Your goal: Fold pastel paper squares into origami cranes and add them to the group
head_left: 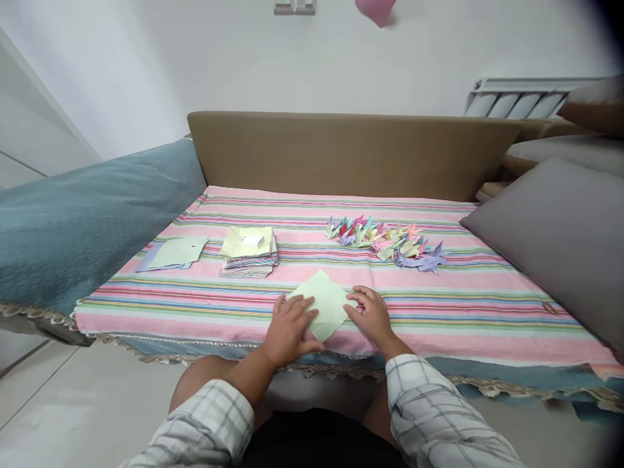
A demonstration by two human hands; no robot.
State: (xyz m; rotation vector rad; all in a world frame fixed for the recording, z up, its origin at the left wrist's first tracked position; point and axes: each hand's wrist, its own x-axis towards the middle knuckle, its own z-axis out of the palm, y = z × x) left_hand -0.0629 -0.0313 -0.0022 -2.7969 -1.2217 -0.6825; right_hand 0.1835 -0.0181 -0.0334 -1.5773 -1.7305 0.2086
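A pale green square of origami paper (322, 300) lies on the striped cloth in front of me, one corner pointing away. My left hand (288, 328) rests over its left side, fingers spread and thumb stretched out near the corner closest to me. At the right corner is my right hand (371, 313), its thumb and forefinger close together on the paper. A faint crease line shows near the paper's lower edge. Beyond it, to the right, stands a cluster of small folded paper cranes (377, 239) in many colours.
Left of centre sits a stack of square paper (248, 260) with a small white object (253, 241) on top. Several loose sheets (178, 253) lie farther left. A grey cushion (550, 240) borders the right, a blue-covered armrest (112, 208) the left, and a brown backrest (341, 156) the rear.
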